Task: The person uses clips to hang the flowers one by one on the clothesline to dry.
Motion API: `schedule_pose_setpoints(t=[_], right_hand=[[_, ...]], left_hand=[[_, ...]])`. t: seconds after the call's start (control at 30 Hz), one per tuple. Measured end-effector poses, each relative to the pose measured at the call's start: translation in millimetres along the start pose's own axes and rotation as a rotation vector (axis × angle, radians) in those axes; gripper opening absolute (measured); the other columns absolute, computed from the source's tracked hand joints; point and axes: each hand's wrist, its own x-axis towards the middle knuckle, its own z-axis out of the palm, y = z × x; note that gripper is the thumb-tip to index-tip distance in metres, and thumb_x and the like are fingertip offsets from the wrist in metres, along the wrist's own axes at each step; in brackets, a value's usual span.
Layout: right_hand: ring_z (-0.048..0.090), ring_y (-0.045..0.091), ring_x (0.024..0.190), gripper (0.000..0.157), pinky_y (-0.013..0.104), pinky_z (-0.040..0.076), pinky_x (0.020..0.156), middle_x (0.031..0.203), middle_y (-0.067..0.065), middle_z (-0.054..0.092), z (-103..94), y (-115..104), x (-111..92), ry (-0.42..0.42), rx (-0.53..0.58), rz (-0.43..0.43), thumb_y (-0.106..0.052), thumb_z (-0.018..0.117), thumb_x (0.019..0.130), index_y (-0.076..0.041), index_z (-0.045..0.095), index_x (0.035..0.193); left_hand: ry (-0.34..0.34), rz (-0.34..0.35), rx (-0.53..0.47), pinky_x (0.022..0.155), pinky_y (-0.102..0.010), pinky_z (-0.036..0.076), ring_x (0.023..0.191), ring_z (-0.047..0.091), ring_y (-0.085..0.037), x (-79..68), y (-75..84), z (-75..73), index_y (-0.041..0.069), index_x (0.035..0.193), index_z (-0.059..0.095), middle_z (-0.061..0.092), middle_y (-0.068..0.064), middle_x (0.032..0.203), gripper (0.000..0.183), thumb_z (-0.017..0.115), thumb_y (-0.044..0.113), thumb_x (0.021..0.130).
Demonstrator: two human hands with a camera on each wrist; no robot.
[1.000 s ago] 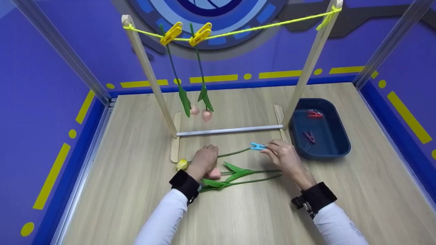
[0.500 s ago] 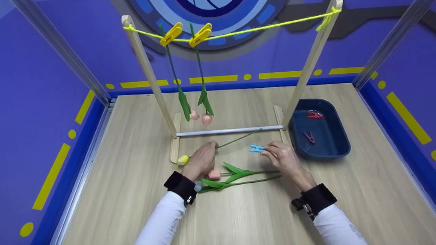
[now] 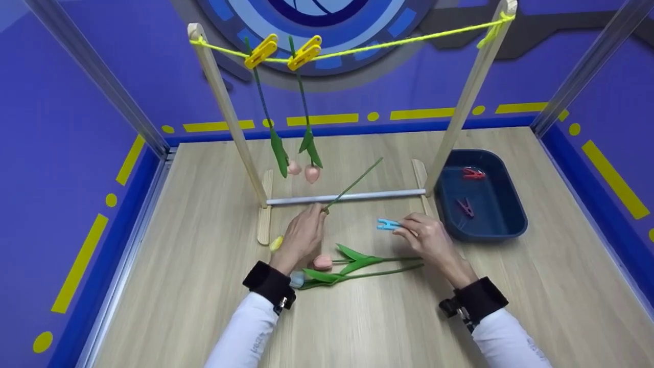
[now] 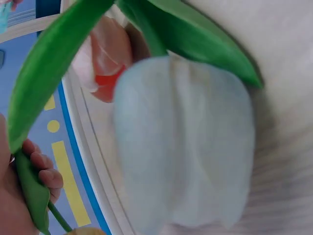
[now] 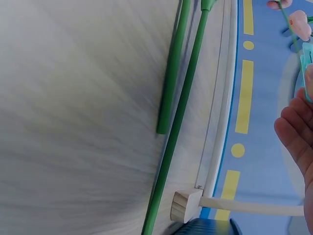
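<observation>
My left hand (image 3: 302, 234) grips a yellow tulip (image 3: 276, 243) by its leaf and stem. The green stem (image 3: 356, 183) points up and right over the white rod, and the hand hides part of the flower. In the left wrist view, fingers curl round the green leaf (image 4: 33, 188). My right hand (image 3: 430, 239) pinches a light blue clothespin (image 3: 387, 224), its mouth facing left, apart from the stem. On the table below lie a pink tulip (image 3: 322, 262) and a pale blue tulip (image 3: 297, 279), stems toward the right.
A wooden frame with a yellow string (image 3: 398, 42) stands behind the hands. Two yellow clothespins (image 3: 304, 52) hold pink tulips (image 3: 312, 174) upside down on its left part. A white rod (image 3: 368, 195) joins the feet. A dark blue basin (image 3: 515, 227) at right holds two reddish clothespins (image 3: 465, 207).
My left hand has turned and shifted slightly back, swinging the yellow tulip's stem end away from the blue clothespin, up and past the rod. The right hand keeps nearly the same place.
</observation>
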Motion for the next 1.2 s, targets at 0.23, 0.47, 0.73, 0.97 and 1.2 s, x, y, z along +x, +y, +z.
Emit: schedule_pose_setpoints(t=[0.23, 0.47, 0.73, 0.97, 1.2], right_hand=[[0.062, 0.011, 0.069, 0.015, 0.022, 0.047, 0.061, 0.078, 0.003, 0.067, 1.1, 1, 0, -0.014, -0.005, -0.003, -0.01, 0.085, 0.075, -0.005, 0.077, 0.087], [0.062, 0.011, 0.068, 0.015, 0.022, 0.047, 0.06, 0.078, 0.003, 0.067, 1.6, 0, -2, -0.027, -0.001, 0.01, -0.011, 0.085, 0.076, -0.004, 0.077, 0.087], [0.064, 0.013, 0.069, 0.016, 0.023, 0.049, 0.061, 0.078, 0.003, 0.067, 3.3, 1, -6, -0.014, -0.011, 0.003, -0.011, 0.085, 0.075, -0.005, 0.078, 0.088], [0.065, 0.013, 0.071, 0.015, 0.024, 0.051, 0.063, 0.079, 0.003, 0.068, 4.5, 1, -8, -0.032, 0.0, 0.018, -0.011, 0.084, 0.077, -0.005, 0.078, 0.089], [0.065, 0.013, 0.071, 0.015, 0.023, 0.051, 0.063, 0.079, 0.003, 0.068, 3.9, 0, -8, -0.043, 0.002, 0.03, -0.011, 0.084, 0.077, -0.005, 0.079, 0.089]], left_hand=[[0.071, 0.024, -0.019, 0.06, -0.035, 0.045, 0.069, 0.052, -0.019, 4.8, 12.5, -9.0, 0.01, 0.101, 0.055, 0.058, -0.006, 0.084, 0.02, 0.041, 0.023, 0.108], [0.123, 0.031, -0.091, 0.054, -0.024, 0.029, 0.059, 0.036, -0.013, 13.6, 27.9, -18.3, 0.007, 0.096, 0.053, 0.045, -0.001, 0.069, 0.023, 0.041, 0.022, 0.108], [0.197, 0.025, -0.186, 0.055, -0.023, 0.029, 0.059, 0.039, -0.012, 21.0, 48.1, -28.0, 0.004, 0.105, 0.057, 0.043, 0.001, 0.069, 0.024, 0.038, 0.018, 0.108], [0.302, 0.043, -0.276, 0.057, -0.024, 0.033, 0.061, 0.041, -0.011, 27.2, 62.8, -36.3, 0.003, 0.109, 0.059, 0.051, -0.005, 0.073, 0.025, 0.037, 0.014, 0.107], [0.365, 0.049, -0.378, 0.06, -0.021, 0.031, 0.064, 0.036, -0.011, 36.6, 72.6, -47.9, 0.0, 0.112, 0.057, 0.049, -0.011, 0.083, 0.025, 0.035, 0.011, 0.107]])
